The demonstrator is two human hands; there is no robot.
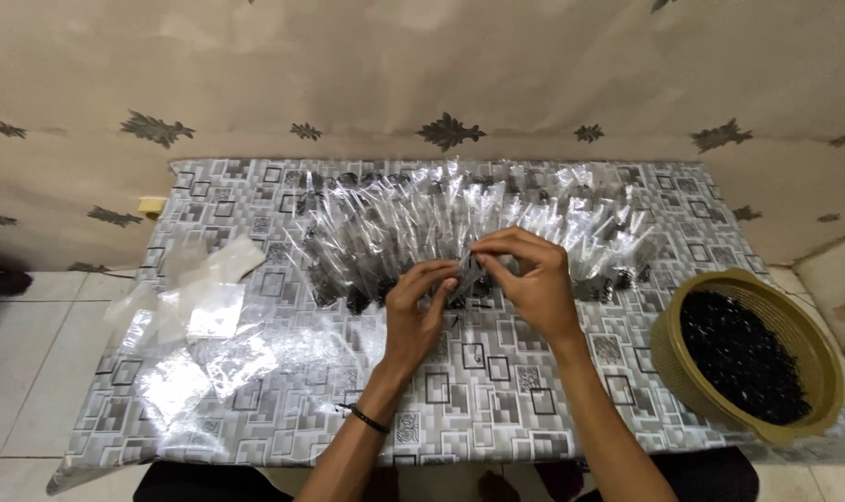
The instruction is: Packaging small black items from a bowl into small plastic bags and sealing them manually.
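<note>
My left hand [419,305] and my right hand [530,275] meet over the middle of a low table [283,418] covered with a grey square-patterned cloth. Both pinch one small clear plastic bag [469,272] with dark bits at its bottom, the right hand at its top edge, the left hand lower down. Just behind the hands, rows of several filled clear bags [422,223] lie fanned across the table. A black band circles my left wrist.
A pile of empty clear bags [199,325] lies on the table's left side. A tan round basket [710,386] holding small black pieces [743,358] sits at the right edge. A leaf-patterned wall rises behind; white floor tiles lie to the left.
</note>
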